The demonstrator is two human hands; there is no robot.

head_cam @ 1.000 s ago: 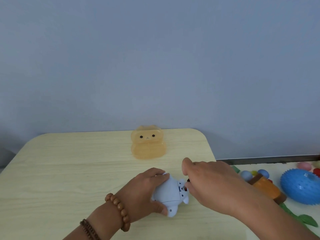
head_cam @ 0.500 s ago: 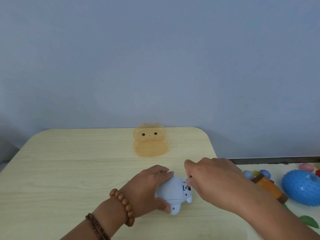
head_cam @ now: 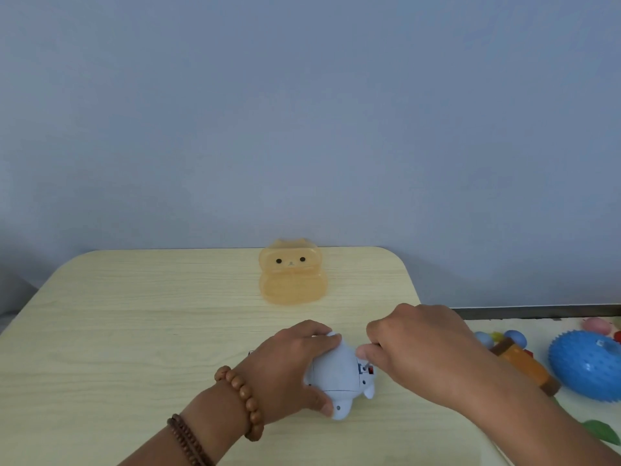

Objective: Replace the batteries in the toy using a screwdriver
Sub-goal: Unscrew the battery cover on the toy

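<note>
A pale blue animal-shaped toy (head_cam: 336, 371) lies on the light wooden table (head_cam: 134, 331) near its front right. My left hand (head_cam: 285, 368), with bead bracelets on the wrist, grips the toy's body from the left and holds it down. My right hand (head_cam: 423, 351) is curled at the toy's right end, its fingertips pinched together against the toy beside a small opening with a red part (head_cam: 370, 369). Whatever those fingers pinch is hidden. No screwdriver or battery shows clearly.
A translucent orange bear-shaped container (head_cam: 292, 280) stands at the table's far edge by the wall. Right of the table, on the floor, lie a spiky blue ball (head_cam: 586, 364), an orange-and-brown block toy (head_cam: 524, 364) and small coloured balls. A tiny dark item (head_cam: 250, 353) peeks out behind my left hand.
My right hand's fingertips have shifted slightly up along the toy's right end. The dark piece seen at them a second ago is now covered. My left hand keeps its grip.
</note>
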